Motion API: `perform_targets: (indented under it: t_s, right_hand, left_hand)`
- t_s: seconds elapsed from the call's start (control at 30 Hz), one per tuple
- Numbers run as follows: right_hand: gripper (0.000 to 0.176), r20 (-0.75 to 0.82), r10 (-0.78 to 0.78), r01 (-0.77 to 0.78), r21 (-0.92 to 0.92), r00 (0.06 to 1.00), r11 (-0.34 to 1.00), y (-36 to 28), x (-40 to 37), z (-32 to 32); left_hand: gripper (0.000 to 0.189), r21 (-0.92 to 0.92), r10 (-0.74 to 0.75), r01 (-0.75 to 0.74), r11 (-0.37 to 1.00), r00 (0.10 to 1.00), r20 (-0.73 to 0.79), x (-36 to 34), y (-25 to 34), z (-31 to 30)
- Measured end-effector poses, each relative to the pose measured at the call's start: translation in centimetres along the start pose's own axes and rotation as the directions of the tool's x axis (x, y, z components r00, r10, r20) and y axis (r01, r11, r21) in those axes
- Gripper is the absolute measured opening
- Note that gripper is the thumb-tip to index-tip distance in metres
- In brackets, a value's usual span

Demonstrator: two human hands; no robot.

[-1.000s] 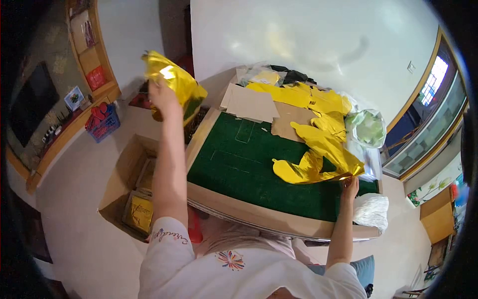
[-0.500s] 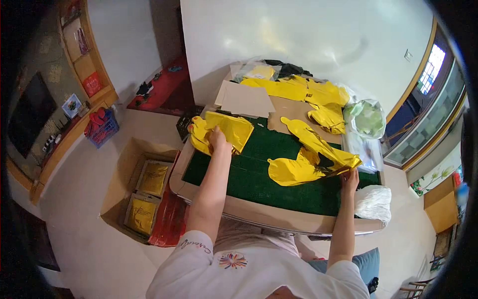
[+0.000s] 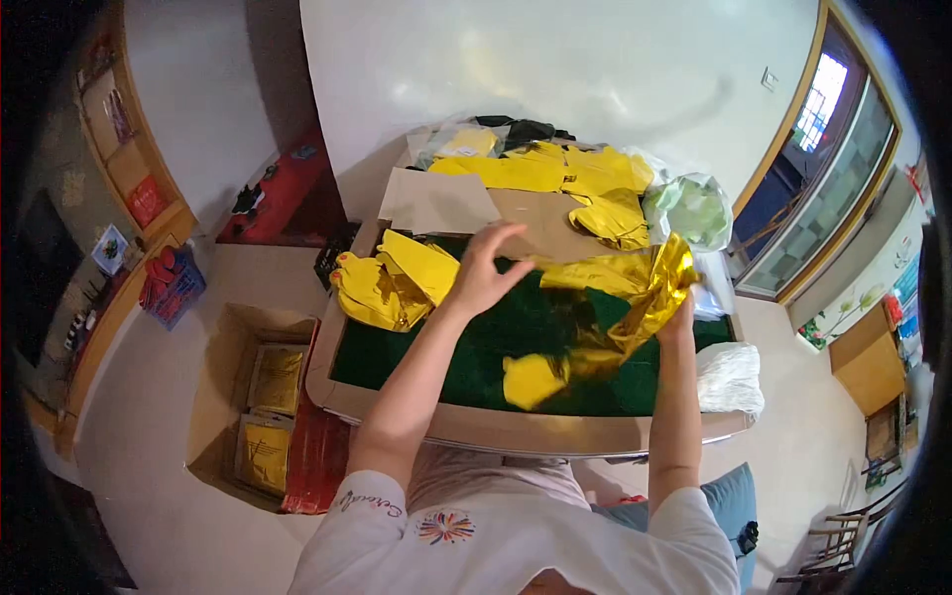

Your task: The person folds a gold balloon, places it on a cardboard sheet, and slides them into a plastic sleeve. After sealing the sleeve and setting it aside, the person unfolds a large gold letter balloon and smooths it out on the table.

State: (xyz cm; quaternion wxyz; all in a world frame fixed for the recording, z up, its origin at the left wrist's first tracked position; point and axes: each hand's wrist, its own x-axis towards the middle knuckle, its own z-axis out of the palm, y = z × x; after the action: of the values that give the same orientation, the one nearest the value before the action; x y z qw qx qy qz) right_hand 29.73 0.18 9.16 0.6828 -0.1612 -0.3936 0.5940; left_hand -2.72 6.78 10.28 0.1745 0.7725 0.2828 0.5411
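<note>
My right hand (image 3: 678, 321) grips a flat, uninflated gold foil balloon (image 3: 650, 302) by one end over the right side of the table. The balloon's lower part (image 3: 534, 381) is blurred by motion and hangs toward the front. My left hand (image 3: 486, 270) is raised over the table's middle, fingers apart, holding nothing. Just left of that hand, a folded pile of gold foil (image 3: 421, 268) lies on the green table surface (image 3: 466, 362). More flat gold foil balloons (image 3: 540, 174) are spread along the back of the table.
Cardboard sheets (image 3: 436, 201) lie at the back left. A clear bag with green contents (image 3: 691, 211) and a white plastic bag (image 3: 729, 379) sit at the right edge. On the floor at left, an open carton (image 3: 220, 397) holds packed gold packets (image 3: 266, 454); a blue basket (image 3: 177, 297) stands beyond.
My left hand has let go of the folded gold foil and moved right. My right hand has lifted the balloon, which now bends and swings. The view has shifted slightly.
</note>
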Motion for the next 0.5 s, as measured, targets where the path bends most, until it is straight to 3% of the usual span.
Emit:
perform_targets:
  t_s: [0.03,0.07,0.1,0.13,0.17,0.2,0.23,0.3,0.33,0.4,0.43,0.5]
  right_hand:
    - [0.039,-0.294,-0.134,0.001,-0.413,0.947,0.911,-0.3,1.5,2.0]
    - [0.04,-0.476,-0.365,-0.131,-0.732,0.8,0.668,-0.6,2.5,4.6]
    - [0.035,-0.131,0.0,-0.064,-0.489,0.991,0.87,-0.1,4.4,-6.4]
    - [0.035,-0.131,-0.002,-0.064,-0.495,0.991,0.867,-0.3,4.4,-6.4]
    - [0.034,-0.151,0.018,-0.092,-0.5,0.988,0.861,-0.4,4.2,-6.0]
    - [0.034,-0.17,0.037,-0.119,-0.504,0.985,0.855,-0.2,4.2,-5.5]
    - [0.034,-0.187,0.054,-0.143,-0.506,0.981,0.85,0.0,4.2,-4.9]
    - [0.033,-0.214,0.082,-0.183,-0.509,0.973,0.841,0.7,4.8,-3.3]
    - [0.032,-0.225,0.093,-0.198,-0.509,0.97,0.837,1.1,5.3,-2.4]
    - [0.031,-0.251,0.122,-0.238,-0.509,0.96,0.827,2.0,5.9,-1.0]
    - [0.031,-0.27,0.142,-0.266,-0.507,0.952,0.82,2.4,5.9,-0.6]
    - [0.03,-0.318,0.188,-0.333,-0.501,0.929,0.799,3.0,5.4,-0.4]
  left_hand:
    - [0.053,-0.091,-0.077,0.086,0.992,0.992,0.097,0.7,0.7,0.6]
    - [0.06,-0.171,-0.142,0.177,0.969,0.969,0.2,1.5,1.8,0.8]
    - [0.072,-0.187,-0.154,0.22,0.958,0.937,0.313,2.4,2.3,0.9]
    - [0.072,-0.193,-0.151,0.218,0.957,0.938,0.311,2.7,2.2,1.4]
    - [0.075,-0.417,-0.194,0.406,0.813,0.865,0.463,2.9,1.7,2.0]
    - [0.079,-0.565,-0.179,0.581,0.586,0.773,0.609,2.7,0.9,2.6]
    - [0.081,-0.603,-0.134,0.556,0.572,0.788,0.6,2.1,-0.4,3.4]
    - [0.072,-0.508,-0.143,0.667,0.544,0.671,0.728,0.8,0.7,2.1]
    - [0.057,-0.55,-0.133,0.707,0.445,0.659,0.74,-0.8,-1.4,3.3]
    - [0.035,-0.29,-0.389,0.796,0.532,0.533,0.751,-1.7,-3.4,4.0]
    - [0.025,-0.275,-0.504,0.803,0.528,0.557,0.66,-2.4,-4.4,4.8]
    - [0.028,-0.166,-0.633,0.746,0.645,0.643,0.43,-3.3,-6.5,6.0]
